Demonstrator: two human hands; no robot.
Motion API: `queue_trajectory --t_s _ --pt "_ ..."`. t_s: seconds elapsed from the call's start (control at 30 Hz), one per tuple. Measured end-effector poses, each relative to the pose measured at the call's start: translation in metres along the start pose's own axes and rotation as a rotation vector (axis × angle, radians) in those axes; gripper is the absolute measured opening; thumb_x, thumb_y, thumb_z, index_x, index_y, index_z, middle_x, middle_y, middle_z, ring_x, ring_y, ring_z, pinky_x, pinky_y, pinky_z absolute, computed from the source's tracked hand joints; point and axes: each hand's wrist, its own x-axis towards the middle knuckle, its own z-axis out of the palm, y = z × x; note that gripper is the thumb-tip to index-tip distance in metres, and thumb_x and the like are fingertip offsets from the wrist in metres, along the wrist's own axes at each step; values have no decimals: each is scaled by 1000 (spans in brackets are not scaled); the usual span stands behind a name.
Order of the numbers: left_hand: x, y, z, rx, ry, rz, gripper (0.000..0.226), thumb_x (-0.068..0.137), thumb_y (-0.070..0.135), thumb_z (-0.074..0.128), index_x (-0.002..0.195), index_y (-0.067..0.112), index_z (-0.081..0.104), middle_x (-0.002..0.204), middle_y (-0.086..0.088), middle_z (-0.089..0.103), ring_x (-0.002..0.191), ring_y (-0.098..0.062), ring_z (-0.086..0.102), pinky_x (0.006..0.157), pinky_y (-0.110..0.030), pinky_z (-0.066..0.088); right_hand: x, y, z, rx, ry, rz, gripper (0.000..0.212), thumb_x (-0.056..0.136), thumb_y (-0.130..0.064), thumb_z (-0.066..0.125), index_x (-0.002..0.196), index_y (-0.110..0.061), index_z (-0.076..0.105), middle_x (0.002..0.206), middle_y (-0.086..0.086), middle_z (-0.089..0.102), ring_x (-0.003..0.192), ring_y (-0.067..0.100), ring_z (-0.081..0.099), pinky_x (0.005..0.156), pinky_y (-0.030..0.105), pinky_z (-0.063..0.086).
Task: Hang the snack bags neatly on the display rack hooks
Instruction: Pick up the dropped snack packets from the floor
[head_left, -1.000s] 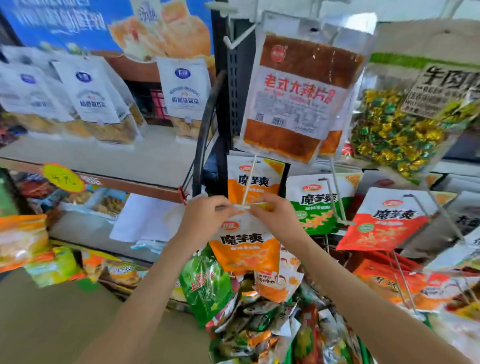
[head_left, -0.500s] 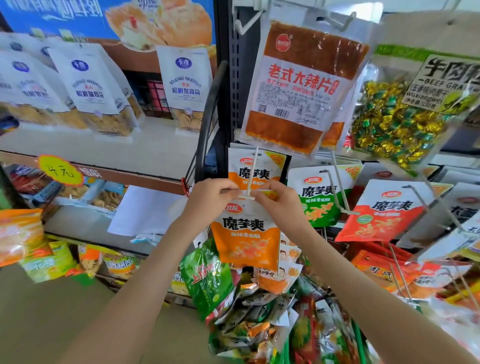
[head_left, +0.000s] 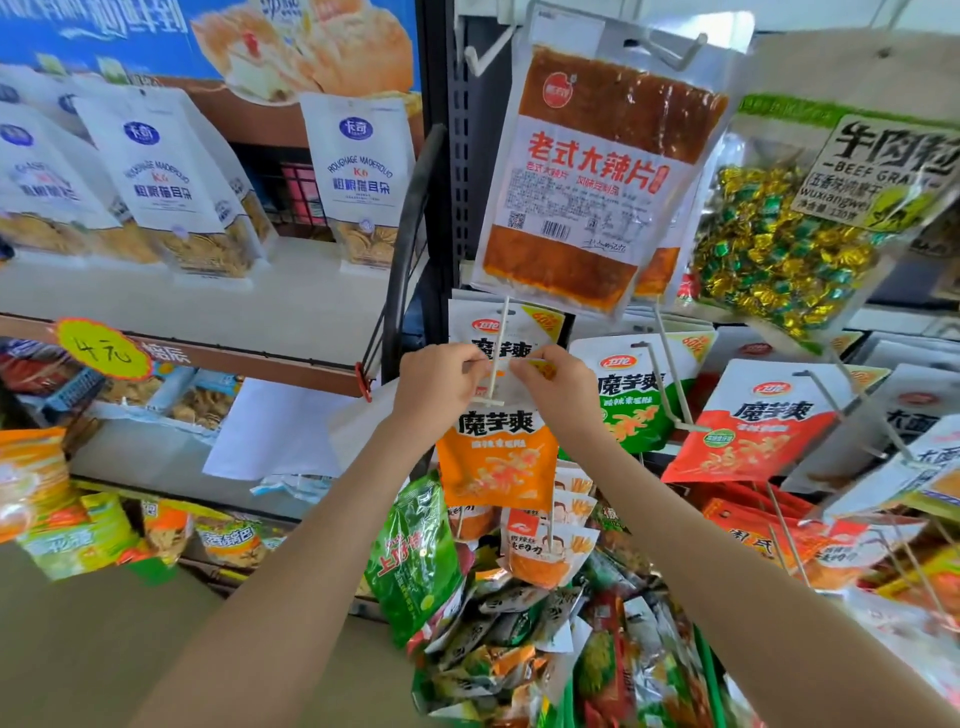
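An orange snack bag (head_left: 496, 462) hangs between my hands in the middle of the rack. My left hand (head_left: 439, 387) pinches its top left corner and my right hand (head_left: 556, 387) pinches its top right corner. A white hook (head_left: 497, 358) runs down between my fingers, its crossbar tip lying over the bag's white upper part. Behind it another orange bag (head_left: 506, 327) of the same kind hangs on that hook. Whether the held bag's hole is over the hook is hidden by my fingers.
A green bag (head_left: 631, 402) and a red bag (head_left: 753, 431) hang on hooks to the right. A large brown spicy-strip bag (head_left: 592, 182) and a beef candy bag (head_left: 800, 223) hang above. A heap of mixed snack bags (head_left: 519, 623) lies below. Shelves with white biscuit bags (head_left: 358, 176) stand left.
Both hands have lifted the orange bag up along the hook, so the hook's tip now lies lower on the bag. The camera has come closer.
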Motion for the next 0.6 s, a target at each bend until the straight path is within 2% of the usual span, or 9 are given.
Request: queue_trajectory --t_s 0.13,0.2,0.27,0.37,0.43,0.5,0.57,0.6 --pt "24 -1 10 79 14 -17 24 94 29 51 95 14 70 85 -5 71 86 -26 63 82 -40 44 20 2 5 -30 26 17 24 91 -27 57 76 -9 55 54 2 41 46 17 35 45 25 27" --pt "30 -5 16 157 72 13 27 94 34 47 98 18 69 87 -3 70 89 -25 61 85 -37 38 29 3 6 -41 52 49 23 91 -27 57 80 -7 56 53 2 41 46 16 33 41 20 24" --pt "32 -7 23 243 141 -17 28 94 36 44 103 20 66 95 -3 65 97 -25 55 92 -39 27 38 6 8 -46 73 83 18 91 -27 57 85 -10 55 52 1 40 44 14 32 35 17 22" --pt "33 -12 36 304 120 -103 28 92 30 46 115 18 58 118 -7 57 115 -27 45 100 -41 22 49 11 11 -39 86 119 15 91 -29 57 92 -13 55 53 -1 42 44 12 33 34 14 22" --pt "32 -15 44 305 146 -132 38 91 29 49 126 13 52 134 -12 49 125 -29 41 103 -44 25 53 12 14 -20 108 136 19 90 -28 57 98 -11 56 66 1 51 53 13 43 45 16 32" --pt "30 -18 54 294 214 -120 46 94 33 43 130 6 51 134 -17 50 123 -32 49 98 -46 39 51 15 16 -29 144 125 23 90 -24 57 108 -10 54 95 4 56 80 17 53 67 24 41" --pt "20 -12 65 286 193 -140 47 96 31 36 132 4 49 135 -19 50 122 -30 51 96 -44 45 40 22 15 -72 159 18 30 90 -16 54 119 -9 50 116 6 51 105 21 51 85 30 43" --pt "10 -10 75 265 192 -142 52 95 33 36 136 4 42 140 -20 44 128 -31 45 101 -44 39 33 27 14 -114 156 -53 35 90 -12 52 124 -9 47 121 6 49 112 23 47 92 33 42"
